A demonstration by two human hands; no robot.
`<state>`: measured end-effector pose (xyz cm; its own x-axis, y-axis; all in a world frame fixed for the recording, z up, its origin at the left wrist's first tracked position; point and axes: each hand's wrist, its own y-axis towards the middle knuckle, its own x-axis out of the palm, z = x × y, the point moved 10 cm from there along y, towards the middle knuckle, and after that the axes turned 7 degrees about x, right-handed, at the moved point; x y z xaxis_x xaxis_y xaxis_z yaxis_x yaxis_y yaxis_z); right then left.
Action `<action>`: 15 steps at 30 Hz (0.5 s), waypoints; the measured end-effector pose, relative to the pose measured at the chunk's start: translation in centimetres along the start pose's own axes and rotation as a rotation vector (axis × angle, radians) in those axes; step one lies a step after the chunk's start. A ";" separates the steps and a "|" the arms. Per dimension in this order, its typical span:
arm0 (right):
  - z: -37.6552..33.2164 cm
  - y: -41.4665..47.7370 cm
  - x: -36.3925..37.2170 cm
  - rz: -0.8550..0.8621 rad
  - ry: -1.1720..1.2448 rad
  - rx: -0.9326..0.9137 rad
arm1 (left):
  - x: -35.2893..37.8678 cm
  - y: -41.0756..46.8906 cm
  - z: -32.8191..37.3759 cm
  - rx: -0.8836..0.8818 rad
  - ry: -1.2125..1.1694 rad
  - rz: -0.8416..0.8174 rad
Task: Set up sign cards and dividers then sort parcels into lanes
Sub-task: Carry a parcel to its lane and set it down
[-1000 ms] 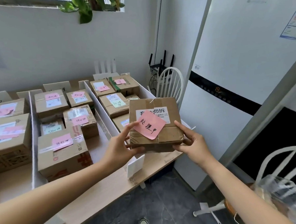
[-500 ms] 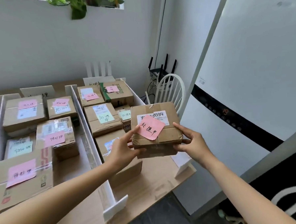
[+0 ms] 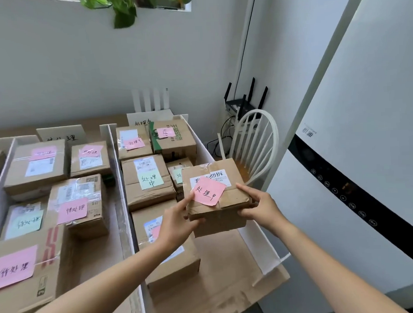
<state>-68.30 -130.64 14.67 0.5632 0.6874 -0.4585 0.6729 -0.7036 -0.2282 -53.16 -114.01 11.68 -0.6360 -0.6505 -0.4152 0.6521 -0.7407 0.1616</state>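
Parcel (image 3: 235,198), pink note (image 3: 208,191) on top: your left hand (image 3: 175,220) and right hand (image 3: 258,206) grip its opposite sides. Lower it level into the right lane (image 3: 220,256), note up.

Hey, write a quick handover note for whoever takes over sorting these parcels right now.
Hands: left hand and right hand both grip the pink-noted parcel, held above the right lane, not set down yet.
Done: sign cards stand at the back, white dividers are up, sorted parcels fill the far right lane and the middle lane.
Left: probably lower this parcel into the lane's bare near end; its note seems to match that lane's card. Whether more remain unsorted is out of view.
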 end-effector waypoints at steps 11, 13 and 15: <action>2.6 6.3 0.9 -0.127 -0.155 -0.009 | 3.0 1.7 -2.9 -0.149 0.001 0.026; 3.0 7.1 1.3 -0.147 -0.153 -0.015 | 3.2 2.0 -3.5 -0.158 0.056 0.028; 3.5 7.8 1.8 -0.167 -0.142 -0.023 | 3.3 2.2 -4.0 -0.169 0.122 0.031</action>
<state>-63.69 -135.53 9.02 0.3712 0.7606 -0.5326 0.7629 -0.5768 -0.2920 -52.13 -117.11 7.09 -0.5663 -0.6397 -0.5197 0.7372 -0.6751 0.0278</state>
